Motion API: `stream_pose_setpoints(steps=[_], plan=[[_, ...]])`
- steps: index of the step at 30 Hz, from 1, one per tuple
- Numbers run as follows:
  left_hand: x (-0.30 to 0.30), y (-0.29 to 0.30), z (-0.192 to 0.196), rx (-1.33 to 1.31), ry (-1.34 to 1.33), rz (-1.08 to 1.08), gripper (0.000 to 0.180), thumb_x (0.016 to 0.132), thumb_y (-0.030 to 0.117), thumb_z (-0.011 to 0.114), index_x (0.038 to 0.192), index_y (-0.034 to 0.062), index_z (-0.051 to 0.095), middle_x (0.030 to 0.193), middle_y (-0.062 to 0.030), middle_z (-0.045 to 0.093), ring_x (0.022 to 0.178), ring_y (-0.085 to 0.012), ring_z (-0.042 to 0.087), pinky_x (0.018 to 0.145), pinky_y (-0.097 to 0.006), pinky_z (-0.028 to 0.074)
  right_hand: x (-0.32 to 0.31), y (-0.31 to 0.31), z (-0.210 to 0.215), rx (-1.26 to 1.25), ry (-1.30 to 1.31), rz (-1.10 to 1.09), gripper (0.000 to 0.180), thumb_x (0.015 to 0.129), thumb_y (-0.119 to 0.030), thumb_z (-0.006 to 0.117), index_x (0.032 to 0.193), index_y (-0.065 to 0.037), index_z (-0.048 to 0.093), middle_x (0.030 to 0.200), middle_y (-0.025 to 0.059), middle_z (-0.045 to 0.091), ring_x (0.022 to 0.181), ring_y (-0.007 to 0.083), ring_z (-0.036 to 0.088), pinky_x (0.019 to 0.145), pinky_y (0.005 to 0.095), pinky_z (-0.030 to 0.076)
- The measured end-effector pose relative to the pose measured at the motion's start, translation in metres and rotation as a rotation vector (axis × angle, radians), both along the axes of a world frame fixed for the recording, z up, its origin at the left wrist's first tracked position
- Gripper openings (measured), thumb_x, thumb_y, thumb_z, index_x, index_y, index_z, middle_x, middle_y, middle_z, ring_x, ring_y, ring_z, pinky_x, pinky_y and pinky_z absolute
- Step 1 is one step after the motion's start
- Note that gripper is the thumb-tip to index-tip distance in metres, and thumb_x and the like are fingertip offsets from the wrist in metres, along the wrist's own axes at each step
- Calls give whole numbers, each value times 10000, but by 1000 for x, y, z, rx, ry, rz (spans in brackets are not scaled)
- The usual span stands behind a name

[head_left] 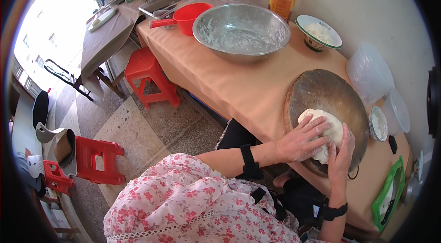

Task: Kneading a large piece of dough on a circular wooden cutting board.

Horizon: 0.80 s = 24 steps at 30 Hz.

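Note:
A pale lump of dough [336, 129] lies on a round wooden chopping board [317, 88] at the table's near right. Over its left side rests my left hand [304, 140], fingers stretched out across the dough. My right hand [341, 151] presses against the near right side, its fingers laid along the lump and its thumb close to my left fingertips. Both hands are dusted with flour. The underside of the dough is hidden.
Beyond the board stand a flour-smeared metal basin [242, 32], a red dipper [188, 18], a bowl of flour [319, 33] and an orange can [281, 0]. To the right are clear plastic containers [369, 71], a small bowl [378, 123] and a green-rimmed tray [388, 192]. Red stools [148, 75] stand left.

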<state>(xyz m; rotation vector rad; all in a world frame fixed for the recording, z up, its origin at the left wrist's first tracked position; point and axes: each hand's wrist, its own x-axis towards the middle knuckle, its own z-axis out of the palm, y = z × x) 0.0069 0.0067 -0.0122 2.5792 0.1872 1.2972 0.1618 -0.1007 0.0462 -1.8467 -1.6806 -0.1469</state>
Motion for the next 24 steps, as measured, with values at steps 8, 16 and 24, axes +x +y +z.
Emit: stream_pose_setpoints(steps=[8,16,24], plan=[[2,16,50,-179,88,-22,603,769,245,722,1315,114,503,1189,-111,523,1148,-318,481,982,-470,350,-2,-6,1,41,-39,-18,516,879,-175,634,1354,-33,491,1334,214,477,1247,417,430,1040,500,351],[13,40,47,-156,360,-151,731,759,359,745,1379,114,446,1246,-134,503,1186,-335,460,938,-499,386,-14,-11,2,85,-267,-30,525,839,-152,653,1337,-54,519,1325,193,478,1222,423,440,1022,519,367],[27,49,51,-176,502,-140,636,776,355,720,1295,75,483,1211,-149,511,1154,-348,470,908,-495,392,2,1,3,29,-97,-9,521,803,-59,650,1305,-31,514,1277,209,493,1180,424,464,992,503,383]])
